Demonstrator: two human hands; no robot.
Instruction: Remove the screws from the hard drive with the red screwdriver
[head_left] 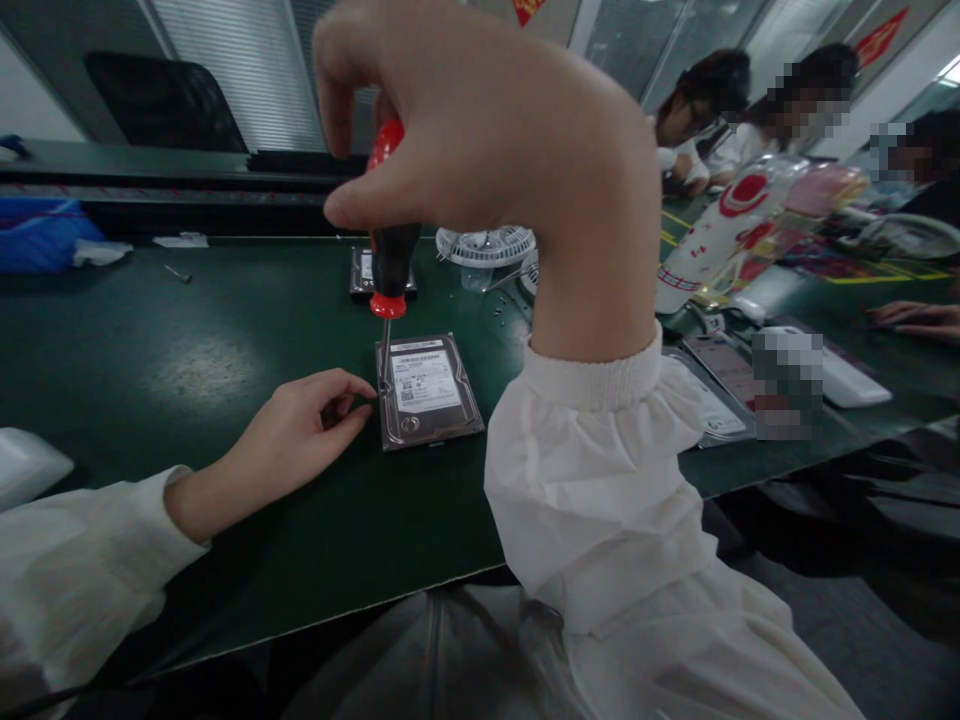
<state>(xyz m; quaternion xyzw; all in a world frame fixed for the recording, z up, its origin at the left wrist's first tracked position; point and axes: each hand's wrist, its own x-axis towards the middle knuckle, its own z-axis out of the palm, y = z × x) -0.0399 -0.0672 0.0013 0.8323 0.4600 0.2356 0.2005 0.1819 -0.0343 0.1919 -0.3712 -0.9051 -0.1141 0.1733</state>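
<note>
A hard drive with a white label (426, 382) lies flat on the green table (300, 540). My right hand (465, 130) is closed round the red and black handle of a screwdriver (391, 265), held upright over the drive. The screwdriver's shaft reaches down to the drive's left edge. At that same edge, my left hand (307, 420) has its fingers curled, thumb and forefinger near the drive's side; whether they pinch anything is too small to tell. Behind the screwdriver sits a second hard drive (363, 272), partly hidden by the handle.
White round fan grilles (487, 246), a small clear cup (476, 279) and loose screws (501, 312) lie behind. To the right are another drive (716, 410), a patterned bottle (720, 235) and other people. A blue bag (41, 235) sits far left.
</note>
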